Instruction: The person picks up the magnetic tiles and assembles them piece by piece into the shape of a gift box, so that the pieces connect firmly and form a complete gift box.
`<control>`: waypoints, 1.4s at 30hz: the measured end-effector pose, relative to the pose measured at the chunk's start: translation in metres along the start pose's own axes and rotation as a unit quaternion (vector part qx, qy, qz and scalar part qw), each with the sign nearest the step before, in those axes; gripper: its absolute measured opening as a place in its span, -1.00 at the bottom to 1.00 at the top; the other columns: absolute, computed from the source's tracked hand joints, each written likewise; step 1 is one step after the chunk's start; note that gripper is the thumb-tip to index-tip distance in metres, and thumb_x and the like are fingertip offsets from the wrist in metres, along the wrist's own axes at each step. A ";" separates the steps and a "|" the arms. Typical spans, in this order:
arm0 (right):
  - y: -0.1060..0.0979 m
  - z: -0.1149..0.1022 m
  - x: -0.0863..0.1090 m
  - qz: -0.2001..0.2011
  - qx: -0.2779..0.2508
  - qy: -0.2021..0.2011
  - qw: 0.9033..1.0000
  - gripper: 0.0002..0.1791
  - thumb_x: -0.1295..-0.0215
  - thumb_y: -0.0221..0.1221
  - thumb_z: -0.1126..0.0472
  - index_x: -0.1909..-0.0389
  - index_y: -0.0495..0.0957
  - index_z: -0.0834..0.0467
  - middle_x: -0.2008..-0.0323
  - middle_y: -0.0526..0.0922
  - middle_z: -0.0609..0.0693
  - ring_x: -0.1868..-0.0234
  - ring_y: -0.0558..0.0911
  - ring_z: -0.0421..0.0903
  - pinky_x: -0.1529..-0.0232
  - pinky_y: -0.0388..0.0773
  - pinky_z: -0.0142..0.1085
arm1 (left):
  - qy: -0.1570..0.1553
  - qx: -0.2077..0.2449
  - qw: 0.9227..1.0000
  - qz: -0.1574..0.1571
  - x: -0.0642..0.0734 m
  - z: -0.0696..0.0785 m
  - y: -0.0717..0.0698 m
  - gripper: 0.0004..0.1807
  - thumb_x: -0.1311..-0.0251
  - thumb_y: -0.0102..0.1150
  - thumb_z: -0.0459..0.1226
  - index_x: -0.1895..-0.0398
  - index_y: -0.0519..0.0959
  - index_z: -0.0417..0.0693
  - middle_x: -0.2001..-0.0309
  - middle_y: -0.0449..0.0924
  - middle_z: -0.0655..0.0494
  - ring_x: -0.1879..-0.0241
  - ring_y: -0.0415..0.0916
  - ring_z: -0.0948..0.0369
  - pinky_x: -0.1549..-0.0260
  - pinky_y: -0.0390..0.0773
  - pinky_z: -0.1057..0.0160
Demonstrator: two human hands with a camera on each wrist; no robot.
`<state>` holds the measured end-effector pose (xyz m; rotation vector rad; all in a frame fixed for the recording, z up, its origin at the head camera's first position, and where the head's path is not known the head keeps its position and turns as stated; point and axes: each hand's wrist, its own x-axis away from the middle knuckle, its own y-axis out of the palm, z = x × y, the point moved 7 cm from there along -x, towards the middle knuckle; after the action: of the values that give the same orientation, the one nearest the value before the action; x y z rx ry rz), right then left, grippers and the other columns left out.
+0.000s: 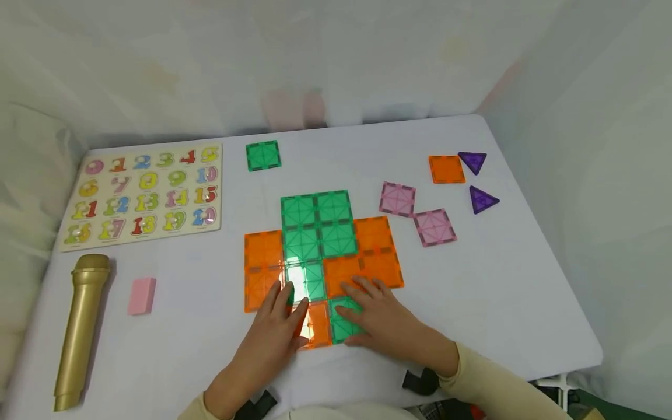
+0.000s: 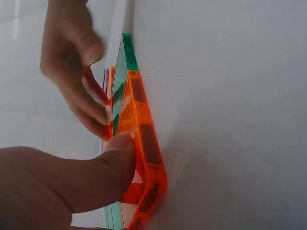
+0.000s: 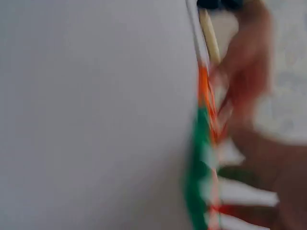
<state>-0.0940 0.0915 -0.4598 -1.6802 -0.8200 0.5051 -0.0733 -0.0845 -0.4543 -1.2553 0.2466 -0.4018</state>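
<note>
Translucent magnetic tiles lie flat in a joined patch at the table's middle. Green tiles run down its centre, with orange tiles on the left and more orange tiles on the right. My left hand rests on the lower left of the patch, its thumb against the near orange tile. That thumb touches the orange tile's edge in the left wrist view. Fingers spread, my right hand lies over the near green tile and an orange tile. The right wrist view is blurred.
Loose tiles lie farther off: a green square, pink squares, an orange square and purple triangles. At left are a number puzzle board, a gold microphone-shaped object and a pink block.
</note>
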 end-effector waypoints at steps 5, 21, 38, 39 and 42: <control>-0.041 0.072 -0.014 0.038 -0.071 0.064 0.995 -0.49 -0.33 0.12 -0.14 -0.20 0.52 0.04 -0.33 0.38 0.12 -0.42 0.20 0.19 -0.34 0.11 0.27 | -0.003 0.000 1.000 0.001 0.000 0.003 0.003 -0.27 0.12 0.48 -0.05 -0.20 0.52 -0.08 -0.33 0.24 -0.31 -0.38 0.06 -0.31 -0.21 0.36 -0.20; -0.072 0.199 -0.055 0.018 -0.063 0.230 0.971 -0.43 -0.34 0.14 -0.02 -0.28 0.42 0.19 -0.35 0.30 0.29 -0.38 0.21 0.29 -0.26 0.17 0.35 | -0.001 -0.031 1.000 0.003 0.003 0.002 0.011 -0.25 0.09 0.41 0.01 -0.24 0.49 -0.02 -0.34 0.26 -0.27 -0.37 0.12 -0.29 -0.19 0.39 -0.21; -0.053 0.130 -0.134 -0.064 -0.094 0.082 0.990 -0.20 -0.34 0.08 -0.19 -0.48 0.10 0.08 -0.50 -0.01 0.20 -0.52 -0.03 0.15 -0.45 0.01 0.13 | -0.231 0.326 0.915 0.061 -0.006 -0.085 -0.006 -0.08 -0.34 0.04 0.04 -0.53 -0.18 -0.15 -0.53 -0.27 -0.25 -0.51 -0.35 -0.19 -0.34 -0.10 -0.35; -0.049 0.124 -0.139 -0.079 -0.086 0.078 0.990 -0.15 -0.30 0.12 -0.22 -0.49 0.05 0.04 -0.51 -0.06 0.20 -0.52 -0.06 0.16 -0.44 0.00 0.17 | -0.231 0.344 0.908 0.065 -0.005 -0.087 -0.006 -0.09 -0.35 0.03 0.03 -0.54 -0.19 -0.12 -0.53 -0.26 -0.21 -0.51 -0.31 -0.16 -0.37 -0.09 -0.31; -0.042 0.112 -0.149 -0.115 -0.063 0.075 0.989 0.00 -0.18 0.20 -0.27 -0.53 -0.08 -0.08 -0.53 -0.21 0.18 -0.53 -0.18 0.17 -0.40 -0.09 0.29 | -0.223 0.398 0.886 0.083 0.000 -0.095 -0.007 -0.14 -0.39 0.01 -0.05 -0.54 -0.22 -0.12 -0.55 -0.22 -0.11 -0.53 -0.21 -0.05 -0.43 -0.02 0.01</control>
<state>-0.2822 0.0590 -0.4626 -1.6884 -0.9352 0.1680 -0.1123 -0.1687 -0.4756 -0.4763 -0.2007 -0.0308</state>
